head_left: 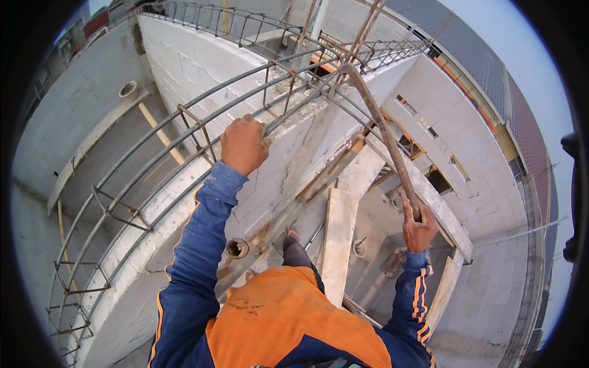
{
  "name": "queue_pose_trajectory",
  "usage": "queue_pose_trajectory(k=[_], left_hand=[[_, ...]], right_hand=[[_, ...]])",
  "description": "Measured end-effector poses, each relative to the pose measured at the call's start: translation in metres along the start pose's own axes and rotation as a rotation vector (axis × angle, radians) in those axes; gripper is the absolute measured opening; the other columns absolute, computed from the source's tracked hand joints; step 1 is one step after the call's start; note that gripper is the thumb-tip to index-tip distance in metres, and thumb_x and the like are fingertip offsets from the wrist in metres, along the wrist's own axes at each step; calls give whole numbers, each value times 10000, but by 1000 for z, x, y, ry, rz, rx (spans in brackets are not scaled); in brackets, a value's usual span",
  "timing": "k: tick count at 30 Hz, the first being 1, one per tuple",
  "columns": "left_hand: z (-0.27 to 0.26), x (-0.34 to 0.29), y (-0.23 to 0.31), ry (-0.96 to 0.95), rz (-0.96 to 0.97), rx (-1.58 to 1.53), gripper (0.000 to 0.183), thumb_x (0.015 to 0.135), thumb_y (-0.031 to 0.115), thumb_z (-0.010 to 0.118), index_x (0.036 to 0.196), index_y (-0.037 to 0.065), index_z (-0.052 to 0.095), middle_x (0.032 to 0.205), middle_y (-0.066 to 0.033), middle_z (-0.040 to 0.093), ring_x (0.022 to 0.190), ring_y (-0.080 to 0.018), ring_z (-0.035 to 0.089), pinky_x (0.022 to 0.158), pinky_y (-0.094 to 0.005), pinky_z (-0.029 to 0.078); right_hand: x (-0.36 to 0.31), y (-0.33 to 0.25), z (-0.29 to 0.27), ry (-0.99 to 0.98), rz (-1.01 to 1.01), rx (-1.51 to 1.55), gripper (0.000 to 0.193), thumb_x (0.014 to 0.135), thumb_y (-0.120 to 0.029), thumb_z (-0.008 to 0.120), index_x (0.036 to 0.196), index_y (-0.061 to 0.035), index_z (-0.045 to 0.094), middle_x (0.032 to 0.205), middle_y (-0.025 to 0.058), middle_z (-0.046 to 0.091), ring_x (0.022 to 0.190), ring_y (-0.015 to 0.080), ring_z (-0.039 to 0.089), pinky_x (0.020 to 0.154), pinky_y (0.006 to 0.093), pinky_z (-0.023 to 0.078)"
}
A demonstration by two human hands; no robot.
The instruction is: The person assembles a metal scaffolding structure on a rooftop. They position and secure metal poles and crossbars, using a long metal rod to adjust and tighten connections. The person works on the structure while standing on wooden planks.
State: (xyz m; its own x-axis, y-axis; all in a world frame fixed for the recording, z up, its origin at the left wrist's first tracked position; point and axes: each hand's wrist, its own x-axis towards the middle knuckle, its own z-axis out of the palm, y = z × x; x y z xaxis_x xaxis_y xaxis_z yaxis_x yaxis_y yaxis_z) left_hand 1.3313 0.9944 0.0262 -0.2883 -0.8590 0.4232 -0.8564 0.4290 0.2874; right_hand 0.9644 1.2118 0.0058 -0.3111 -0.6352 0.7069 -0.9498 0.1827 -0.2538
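My right hand (420,227) is closed round the lower end of a long brown bar (388,132). The bar slants up and left, and its hooked upper end meets the steel at the corner where the rebar cages join. My left hand (244,146) is a fist at the top of the white block wall, closed on a rebar (181,201) of the long cage; the fingers hide the grip itself. Square wire stirrups (201,127) tie the cage's bars together. Below the hands, the white wall (270,175) drops away.
My foot (291,233) is on a narrow support beside pale planks (337,239). A pipe mouth (238,248) opens near my left leg. Upright rebars (362,34) rise at the corner. A bucket (360,248) is below; another wall (454,116) runs along the right.
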Motion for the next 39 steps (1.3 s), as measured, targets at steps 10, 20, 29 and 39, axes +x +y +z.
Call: queue_pose_trajectory(k=[10,20,29,39], left_hand=[[1,0,0,7,-1,15,270,787,292,780,875,40,736,937,-165,641,896,-346,651,757,-450,541],[4,-1,0,25,12,28,258,796,284,765,868,38,733,892,-162,636,860,-352,652,750,-460,535],[7,0,-2,53,30,60,258,784,282,770,819,31,722,871,-159,652,833,-349,667,735,-455,544],[4,0,2,63,15,3,128,730,139,724,777,21,709,908,-163,667,902,-345,665,736,-451,571]], right_hand=[[23,0,-5,54,-132,23,295,754,-252,847,903,-40,706,737,131,611,620,313,617,572,382,481],[16,-31,-30,-180,-112,-140,344,806,-322,794,956,-28,697,770,175,642,675,367,644,591,425,502],[-4,-79,-45,-730,-15,327,470,911,-321,698,1211,16,563,722,150,605,492,308,566,512,437,466],[21,-107,-80,-981,503,934,726,963,-293,641,1539,-36,283,743,17,509,435,61,441,397,212,389]])
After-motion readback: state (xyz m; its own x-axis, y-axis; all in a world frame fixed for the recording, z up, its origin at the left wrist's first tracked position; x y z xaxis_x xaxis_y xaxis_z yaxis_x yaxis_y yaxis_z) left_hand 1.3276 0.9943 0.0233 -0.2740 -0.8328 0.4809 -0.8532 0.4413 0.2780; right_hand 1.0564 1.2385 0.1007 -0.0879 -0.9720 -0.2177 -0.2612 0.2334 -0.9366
